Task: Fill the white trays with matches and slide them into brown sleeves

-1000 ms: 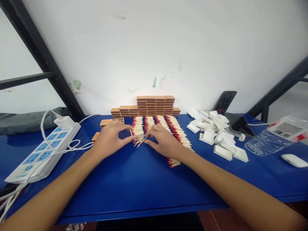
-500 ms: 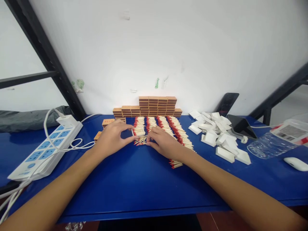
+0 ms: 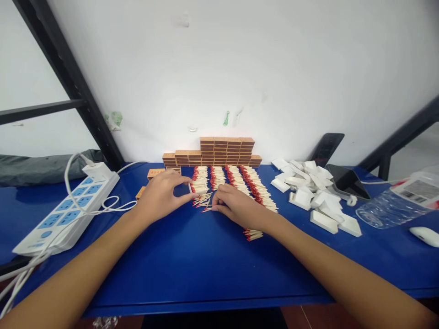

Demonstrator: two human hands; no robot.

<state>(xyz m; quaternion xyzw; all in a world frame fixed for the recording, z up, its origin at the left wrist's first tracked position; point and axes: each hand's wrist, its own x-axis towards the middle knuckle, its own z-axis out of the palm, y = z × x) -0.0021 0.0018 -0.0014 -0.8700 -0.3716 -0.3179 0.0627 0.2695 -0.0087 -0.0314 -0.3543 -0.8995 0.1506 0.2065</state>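
My left hand (image 3: 163,191) grips a small white matchbox tray (image 3: 199,186) between thumb and fingers; red-tipped matches lie in it. Just right of it, my right hand (image 3: 235,204) is closed in a pinch on a match (image 3: 206,210), whose red head points left. Between the hands, loose matches (image 3: 202,200) lie on the blue table at the tray's near side. Several rows of matches (image 3: 255,185) stretch away behind and beside my right hand, partly hidden by it. A small bunch of matches (image 3: 253,234) shows below my right wrist.
Stacked brown matchboxes (image 3: 226,151) stand along the wall, with more boxes (image 3: 156,173) behind my left hand. White empty trays (image 3: 308,183) are heaped at right, near a phone (image 3: 329,148), a dark tablet (image 3: 348,180) and a clear plastic bottle (image 3: 380,208). A power strip (image 3: 65,214) with cables lies left.
My right hand has moved slightly toward me, and a single match now shows at its fingertips, apart from the loose ones. My left hand still holds the tray. The view has shifted slightly.
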